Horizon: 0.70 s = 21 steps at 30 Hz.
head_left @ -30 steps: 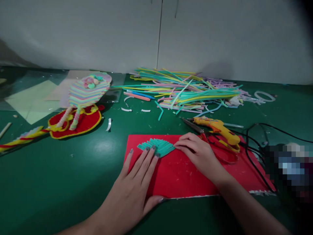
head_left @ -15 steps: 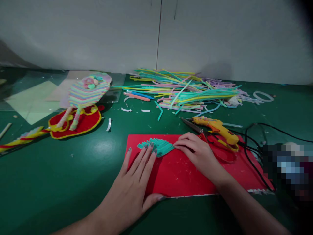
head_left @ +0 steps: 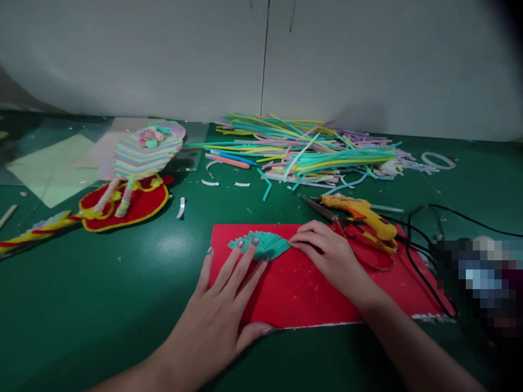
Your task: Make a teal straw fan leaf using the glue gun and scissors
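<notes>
A teal leaf-shaped piece of pipe cleaner strips lies flat on a red board. My left hand is spread over its left part, fingers apart, with some fingertips resting on the strips and the thumb at the board's front edge. At the piece's right tip, my right hand has thumb and index finger pinched together on the end. Part of the teal piece is covered by the left fingers.
Scissors and a yellow glue gun lie right, its black cord crossing the board. Behind is a pile of coloured pipe cleaners. A striped fan and a red-yellow decoration are left, near white scraps.
My left fingers have spread wider and shifted slightly on the teal piece, uncovering more of its middle. The right hand keeps its pinch at the right tip.
</notes>
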### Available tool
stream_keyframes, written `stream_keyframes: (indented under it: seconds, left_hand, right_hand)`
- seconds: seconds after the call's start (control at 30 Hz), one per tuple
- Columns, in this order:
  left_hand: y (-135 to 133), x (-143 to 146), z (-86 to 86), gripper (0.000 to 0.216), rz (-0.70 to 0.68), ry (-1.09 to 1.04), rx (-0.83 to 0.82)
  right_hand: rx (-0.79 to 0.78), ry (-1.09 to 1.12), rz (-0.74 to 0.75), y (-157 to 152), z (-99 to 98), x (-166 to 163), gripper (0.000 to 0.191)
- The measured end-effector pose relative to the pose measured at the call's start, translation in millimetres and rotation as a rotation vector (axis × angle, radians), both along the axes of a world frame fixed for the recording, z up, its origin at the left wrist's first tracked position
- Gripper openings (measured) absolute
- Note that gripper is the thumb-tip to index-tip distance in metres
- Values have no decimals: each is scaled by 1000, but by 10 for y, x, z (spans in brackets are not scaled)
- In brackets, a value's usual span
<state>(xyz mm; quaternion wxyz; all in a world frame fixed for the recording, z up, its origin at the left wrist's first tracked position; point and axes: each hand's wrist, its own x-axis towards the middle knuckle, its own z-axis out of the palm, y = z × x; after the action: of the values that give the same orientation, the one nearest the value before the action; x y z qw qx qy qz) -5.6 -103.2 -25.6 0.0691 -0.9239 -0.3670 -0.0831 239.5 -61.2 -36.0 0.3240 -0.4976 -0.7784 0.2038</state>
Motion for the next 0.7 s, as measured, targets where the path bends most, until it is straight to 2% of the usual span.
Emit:
stream_keyframes:
  seconds: [0.13,0.2,0.37,0.47,0.57,0.7]
  left_hand:
    - [-3,-24,27,71,14,-110,-99]
    - [15,-55,65,61,50,-300,-219]
    - [181,-101,142,37,309,-1182,-671]
    - [333,-91,129,33,379,-1626,-908]
    - [447,-94,96,29,413,-1817,-988]
    - [499,-123,69,26,468,-1873,-1042]
  right_hand:
    - [16,-16,-6,0,-6,0,17]
    - [23,-21,-6,0,-12,3,17]
    - [30,-12,8,-6,-7,3,16]
    - [32,-9,4,-9,8,-9,15]
    - [31,-9,0,-8,20,-19,13]
    - [43,-9,-2,-5,26,-24,13]
